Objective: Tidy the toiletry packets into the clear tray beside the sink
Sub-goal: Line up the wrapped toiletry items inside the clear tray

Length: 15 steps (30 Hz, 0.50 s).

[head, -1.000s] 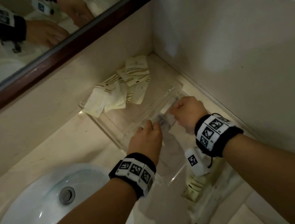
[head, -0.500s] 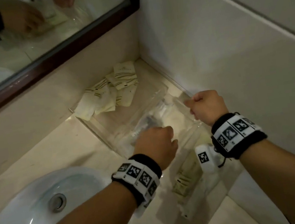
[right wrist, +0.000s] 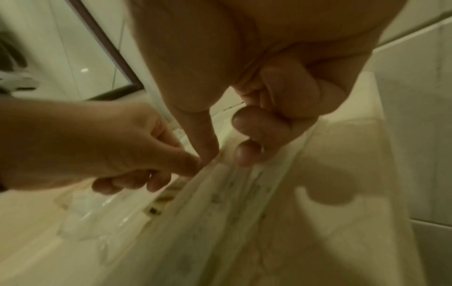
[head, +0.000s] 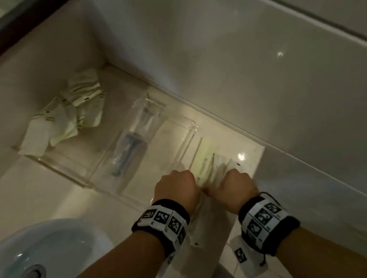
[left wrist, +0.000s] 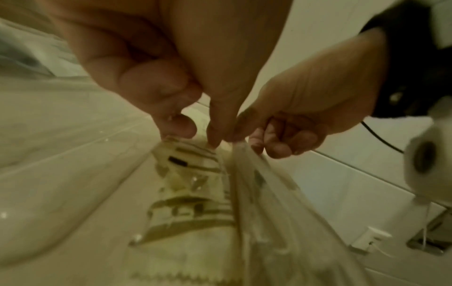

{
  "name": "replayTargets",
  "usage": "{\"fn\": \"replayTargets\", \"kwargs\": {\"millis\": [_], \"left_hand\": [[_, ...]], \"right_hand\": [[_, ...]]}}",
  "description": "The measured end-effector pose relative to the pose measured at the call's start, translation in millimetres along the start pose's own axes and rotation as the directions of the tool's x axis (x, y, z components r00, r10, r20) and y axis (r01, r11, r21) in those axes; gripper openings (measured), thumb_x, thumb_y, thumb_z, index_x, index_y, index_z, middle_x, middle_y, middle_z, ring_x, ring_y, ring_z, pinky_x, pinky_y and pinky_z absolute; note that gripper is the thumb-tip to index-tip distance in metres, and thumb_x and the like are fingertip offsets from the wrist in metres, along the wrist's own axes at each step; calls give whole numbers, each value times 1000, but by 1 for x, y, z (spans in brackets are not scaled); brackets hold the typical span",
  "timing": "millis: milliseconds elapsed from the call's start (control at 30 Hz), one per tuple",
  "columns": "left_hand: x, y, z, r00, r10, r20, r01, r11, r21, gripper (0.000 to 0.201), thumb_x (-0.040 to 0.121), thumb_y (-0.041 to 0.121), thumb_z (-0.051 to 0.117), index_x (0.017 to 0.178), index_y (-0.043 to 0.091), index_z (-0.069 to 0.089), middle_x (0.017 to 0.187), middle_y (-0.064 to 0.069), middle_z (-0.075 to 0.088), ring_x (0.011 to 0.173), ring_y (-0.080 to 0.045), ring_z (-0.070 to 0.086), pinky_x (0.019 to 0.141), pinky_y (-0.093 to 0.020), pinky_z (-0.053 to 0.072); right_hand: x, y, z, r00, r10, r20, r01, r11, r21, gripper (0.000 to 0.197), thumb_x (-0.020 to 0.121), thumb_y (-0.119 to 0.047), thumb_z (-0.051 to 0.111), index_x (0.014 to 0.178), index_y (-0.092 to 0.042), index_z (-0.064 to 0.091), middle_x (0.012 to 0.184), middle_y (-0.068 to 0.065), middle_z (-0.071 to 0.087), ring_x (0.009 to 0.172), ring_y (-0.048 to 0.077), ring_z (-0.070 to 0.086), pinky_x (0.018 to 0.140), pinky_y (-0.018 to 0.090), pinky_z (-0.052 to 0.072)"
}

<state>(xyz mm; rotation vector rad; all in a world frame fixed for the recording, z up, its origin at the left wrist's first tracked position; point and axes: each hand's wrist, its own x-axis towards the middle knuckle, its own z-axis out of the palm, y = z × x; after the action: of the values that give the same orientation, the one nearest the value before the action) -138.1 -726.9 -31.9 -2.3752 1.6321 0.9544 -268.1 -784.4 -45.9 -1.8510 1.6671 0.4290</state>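
Head view: packets stand bunched between both hands, beside the tray.
Left hand: pinches the packets.
Right hand: pinches them too.

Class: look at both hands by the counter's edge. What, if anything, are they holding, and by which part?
Both the left hand and the right hand pinch the near end of a clear-wrapped bundle of toiletry packets, thumb against fingertips, side by side.

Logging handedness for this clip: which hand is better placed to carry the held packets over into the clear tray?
Probably left. Both hands pinch the packets together, but the left hand sits on the side nearer the clear tray; the right hand is on the wall side and would have to cross over.
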Motion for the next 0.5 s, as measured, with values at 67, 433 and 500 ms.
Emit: {"fn": "replayTargets", "kwargs": {"millis": [67, 433, 500], "left_hand": [[0, 0, 1, 1000, -3, -5, 3, 1000, -25, 31, 95, 36, 51, 103, 7, 59, 105, -14, 60, 94, -33, 59, 67, -31, 36], [-1, -13, -23, 999, -29, -15, 25, 976, -216, 23, 96, 32, 54, 76, 20, 52, 85, -4, 63, 82, -26, 62, 65, -31, 43], [-1, -18, -37, 999, -31, -23, 23, 965, -261, 17, 97, 33, 52, 88, 19, 58, 90, -4, 62, 84, -24, 59, 69, -31, 44]], "right_hand": [[-1, -2, 6, 1000, 2, -24, -2, 1000, -21, 55, 83, -56, 61, 109, -8, 61, 108, 11, 67, 98, 28, 65, 80, 30, 53], [-2, -15, -6, 999, -14, -45, 20, 988, 152, 34, 82, -38, 57, 77, -5, 62, 76, 10, 65, 79, 30, 64, 64, 28, 47], [-6, -27, -21, 997, -45, -64, 57, 978, 201, 35, 84, -34, 59, 66, -5, 60, 65, 7, 59, 71, 28, 61, 60, 26, 40]]}}
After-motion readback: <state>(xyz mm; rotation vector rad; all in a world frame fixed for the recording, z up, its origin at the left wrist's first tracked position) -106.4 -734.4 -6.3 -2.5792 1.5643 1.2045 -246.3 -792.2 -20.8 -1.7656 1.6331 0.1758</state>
